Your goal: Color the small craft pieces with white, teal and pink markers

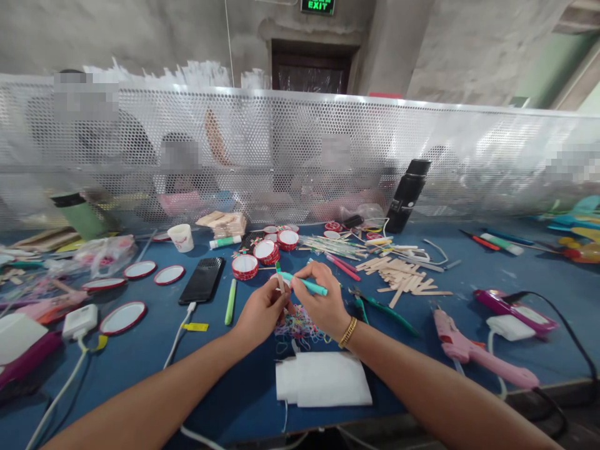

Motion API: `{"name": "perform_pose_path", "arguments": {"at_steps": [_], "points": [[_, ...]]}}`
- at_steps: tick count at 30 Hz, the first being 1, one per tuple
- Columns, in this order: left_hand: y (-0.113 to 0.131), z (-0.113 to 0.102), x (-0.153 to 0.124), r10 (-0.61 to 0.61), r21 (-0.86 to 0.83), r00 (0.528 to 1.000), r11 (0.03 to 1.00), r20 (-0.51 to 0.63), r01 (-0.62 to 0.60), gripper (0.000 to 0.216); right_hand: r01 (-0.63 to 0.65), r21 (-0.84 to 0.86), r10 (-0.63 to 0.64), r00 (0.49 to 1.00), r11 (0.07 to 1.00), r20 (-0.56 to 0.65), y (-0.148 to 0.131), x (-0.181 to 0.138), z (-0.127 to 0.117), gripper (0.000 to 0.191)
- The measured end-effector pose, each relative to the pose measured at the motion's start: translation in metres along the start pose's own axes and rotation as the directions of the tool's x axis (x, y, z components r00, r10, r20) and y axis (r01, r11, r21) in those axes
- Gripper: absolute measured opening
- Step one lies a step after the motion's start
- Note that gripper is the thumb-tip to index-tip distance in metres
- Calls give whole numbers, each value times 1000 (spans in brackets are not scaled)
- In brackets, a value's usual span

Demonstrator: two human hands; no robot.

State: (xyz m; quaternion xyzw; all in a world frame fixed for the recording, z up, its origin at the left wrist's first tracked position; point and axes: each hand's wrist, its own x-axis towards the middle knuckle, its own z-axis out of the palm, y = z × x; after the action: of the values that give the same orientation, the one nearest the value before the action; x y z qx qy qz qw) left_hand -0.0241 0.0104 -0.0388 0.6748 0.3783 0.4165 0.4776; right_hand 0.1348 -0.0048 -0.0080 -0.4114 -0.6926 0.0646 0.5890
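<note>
My left hand [259,312] is closed on a small wooden craft stick [280,279], which stands nearly upright and shows green at its top end. My right hand [324,303] grips a turquoise marker [315,287], its front end at the stick. Whether the tip touches the wood, I cannot tell. Below both hands lies a tangle of colourful thin bands or threads [300,324]. Nearer to me is a folded white cloth or paper pad [328,379]. Just right of my right hand are green-handled pliers [387,312].
Loose craft sticks [403,275] spread at the right, with a pink glue gun [469,344] before them. To the left lie a black phone [202,281], a lime marker [230,302] and red-rimmed lids [122,317]. A perforated metal screen [290,156] stands behind, near a black bottle [407,197].
</note>
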Motion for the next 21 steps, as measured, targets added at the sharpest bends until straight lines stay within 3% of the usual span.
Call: {"name": "perform_pose_path", "arguments": {"at_steps": [21], "points": [[2,-1,-1,-11,31,1000,999,8,11,28,6,8,-6,999,1000,-38,-1,0,0,14]]}}
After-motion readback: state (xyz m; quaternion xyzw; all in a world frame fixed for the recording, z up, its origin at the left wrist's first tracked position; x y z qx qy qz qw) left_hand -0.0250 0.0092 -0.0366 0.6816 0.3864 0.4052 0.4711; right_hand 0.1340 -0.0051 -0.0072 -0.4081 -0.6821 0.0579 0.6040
